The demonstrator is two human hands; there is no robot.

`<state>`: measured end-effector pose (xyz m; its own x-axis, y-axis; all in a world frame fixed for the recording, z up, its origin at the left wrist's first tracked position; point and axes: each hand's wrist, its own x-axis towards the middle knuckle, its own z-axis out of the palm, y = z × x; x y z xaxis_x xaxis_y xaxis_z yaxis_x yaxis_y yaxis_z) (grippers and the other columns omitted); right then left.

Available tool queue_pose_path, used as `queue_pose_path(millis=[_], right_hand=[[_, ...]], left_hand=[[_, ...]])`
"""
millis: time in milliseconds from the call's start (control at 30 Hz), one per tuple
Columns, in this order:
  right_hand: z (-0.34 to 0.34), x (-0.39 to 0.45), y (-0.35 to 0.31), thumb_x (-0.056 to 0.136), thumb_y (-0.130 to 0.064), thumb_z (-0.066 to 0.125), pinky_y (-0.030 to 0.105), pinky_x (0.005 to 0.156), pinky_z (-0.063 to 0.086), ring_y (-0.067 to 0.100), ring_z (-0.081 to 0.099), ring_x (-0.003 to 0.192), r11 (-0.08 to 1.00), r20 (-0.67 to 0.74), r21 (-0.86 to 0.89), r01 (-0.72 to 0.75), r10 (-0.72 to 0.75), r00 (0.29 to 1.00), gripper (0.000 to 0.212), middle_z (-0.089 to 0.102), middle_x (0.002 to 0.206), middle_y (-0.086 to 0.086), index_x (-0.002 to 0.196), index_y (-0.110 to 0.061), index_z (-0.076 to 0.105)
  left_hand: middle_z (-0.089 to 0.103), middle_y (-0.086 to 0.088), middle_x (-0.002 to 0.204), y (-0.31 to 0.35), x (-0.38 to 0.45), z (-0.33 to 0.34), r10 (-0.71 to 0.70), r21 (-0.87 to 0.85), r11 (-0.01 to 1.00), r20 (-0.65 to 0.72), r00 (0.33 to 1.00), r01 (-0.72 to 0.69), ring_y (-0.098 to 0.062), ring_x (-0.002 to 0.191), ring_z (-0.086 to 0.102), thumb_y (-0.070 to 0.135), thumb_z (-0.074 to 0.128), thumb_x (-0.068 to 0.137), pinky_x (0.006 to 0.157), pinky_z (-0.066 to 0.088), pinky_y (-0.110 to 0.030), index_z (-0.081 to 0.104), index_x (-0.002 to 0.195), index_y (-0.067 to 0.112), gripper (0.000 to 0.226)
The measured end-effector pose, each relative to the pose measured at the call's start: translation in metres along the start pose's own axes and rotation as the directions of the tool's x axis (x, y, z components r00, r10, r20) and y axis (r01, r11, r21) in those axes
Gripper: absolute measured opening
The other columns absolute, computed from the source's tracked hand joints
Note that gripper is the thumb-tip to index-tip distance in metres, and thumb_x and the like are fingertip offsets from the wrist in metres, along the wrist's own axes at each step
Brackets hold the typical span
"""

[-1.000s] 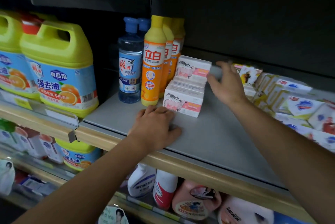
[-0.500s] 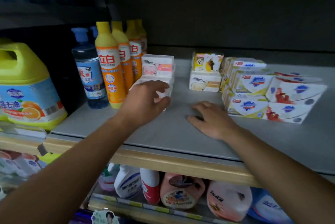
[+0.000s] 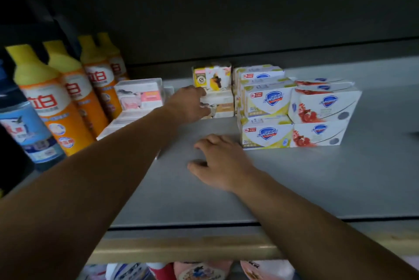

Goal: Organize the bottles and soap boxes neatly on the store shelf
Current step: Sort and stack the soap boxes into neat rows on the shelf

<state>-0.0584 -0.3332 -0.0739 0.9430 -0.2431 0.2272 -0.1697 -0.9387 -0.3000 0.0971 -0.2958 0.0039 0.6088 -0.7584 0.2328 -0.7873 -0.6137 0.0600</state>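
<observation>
Your left hand (image 3: 189,104) reaches deep across the shelf (image 3: 306,189), its fingers curled onto the left end of a white and orange soap box (image 3: 221,105); whether they truly grip it or only touch it you cannot tell, since the hand hides the contact; on that box sits a yellow soap box (image 3: 212,78), upright, near the back wall. Your right hand (image 3: 221,162) lies palm down on the bare grey shelf, fingers loosely spread and holding nothing, just beside the front corner of the Safeguard stack.

Left of your left forearm stand the pink and white soap boxes (image 3: 139,98), stacked in a short row that runs toward the shelf front. Right of the box at your left fingers, the yellow Safeguard soap boxes (image 3: 266,118) stand two high, touching the red Safeguard soap boxes (image 3: 322,116) on their right, also two high.

Farther left, four orange detergent bottles (image 3: 59,109) with yellow caps stand in a file from front to back; a blue bottle (image 3: 25,130) stands at the far left, just beside the front one. Below the shelf's wooden front edge (image 3: 181,249), the tops of more bottles (image 3: 199,271) show on a lower shelf, blurred.
</observation>
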Motion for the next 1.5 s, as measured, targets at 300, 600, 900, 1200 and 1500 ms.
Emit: queue_pose_path(millis=[300, 600, 900, 1200, 1500], right_hand=[[0.004, 0.000, 0.000, 0.086, -0.051, 0.047, 0.036, 0.102, 0.031, 0.025, 0.039, 0.126, 1.000, -0.051, 0.017, 0.014, -0.013, 0.999, 0.052, 0.049, 0.132, -0.002, 0.130, -0.023, 0.051], [0.001, 0.000, 0.000, 0.085, -0.053, 0.047, 0.038, 0.103, 0.032, 0.024, 0.039, 0.126, 1.000, -0.018, 0.013, 0.006, -0.006, 1.000, 0.053, 0.049, 0.131, -0.003, 0.129, -0.025, 0.050], [0.000, 0.002, 0.002, 0.081, -0.059, 0.056, 0.033, 0.103, 0.036, 0.023, 0.045, 0.124, 0.998, -0.037, 0.068, -0.005, 0.008, 0.999, 0.056, 0.054, 0.128, -0.003, 0.125, -0.026, 0.054], [-0.010, -0.012, -0.003, 0.057, -0.044, 0.084, 0.029, 0.092, 0.049, 0.010, 0.056, 0.109, 0.809, -0.193, 0.573, 0.130, -0.021, 0.981, 0.112, 0.039, 0.128, -0.018, 0.146, -0.042, 0.017], [-0.012, -0.020, -0.010, 0.076, 0.004, 0.070, 0.008, 0.094, 0.038, 0.004, 0.048, 0.114, 0.837, -0.257, 0.399, 0.375, -0.290, 0.922, 0.081, 0.042, 0.135, 0.001, 0.145, -0.023, 0.035]], left_hand=[[0.046, -0.014, 0.128, 0.002, 0.025, 0.015, -0.069, 0.086, 0.994, -0.069, 0.995, 0.075, -0.033, 0.114, 0.050, 0.025, 0.073, 0.078, 0.095, 0.048, -0.044, 0.052, 0.126, 0.007, 0.056], [0.060, -0.013, 0.118, -0.001, 0.014, 0.012, -0.118, -0.002, 0.993, -0.014, 0.993, 0.118, -0.030, 0.108, 0.055, 0.040, 0.076, 0.078, 0.086, 0.046, -0.037, 0.048, 0.122, 0.011, 0.060], [0.056, -0.012, 0.126, 0.005, -0.066, -0.043, -0.029, -0.190, 0.981, -0.382, 0.924, -0.048, -0.029, 0.113, 0.055, 0.030, 0.067, 0.088, 0.088, 0.044, -0.032, 0.058, 0.128, 0.017, 0.043], [0.061, 0.005, 0.120, -0.013, -0.179, -0.025, -0.254, -0.581, 0.812, -0.451, 0.856, -0.065, -0.015, 0.111, 0.059, 0.020, 0.067, 0.091, 0.088, 0.055, -0.042, 0.060, 0.122, 0.021, 0.031], [0.070, -0.014, 0.104, -0.012, -0.194, 0.004, -0.515, -0.988, -0.147, 0.109, 0.850, 0.038, -0.026, 0.088, 0.074, 0.013, 0.057, 0.098, 0.062, 0.060, -0.043, 0.059, 0.116, 0.005, 0.020]])
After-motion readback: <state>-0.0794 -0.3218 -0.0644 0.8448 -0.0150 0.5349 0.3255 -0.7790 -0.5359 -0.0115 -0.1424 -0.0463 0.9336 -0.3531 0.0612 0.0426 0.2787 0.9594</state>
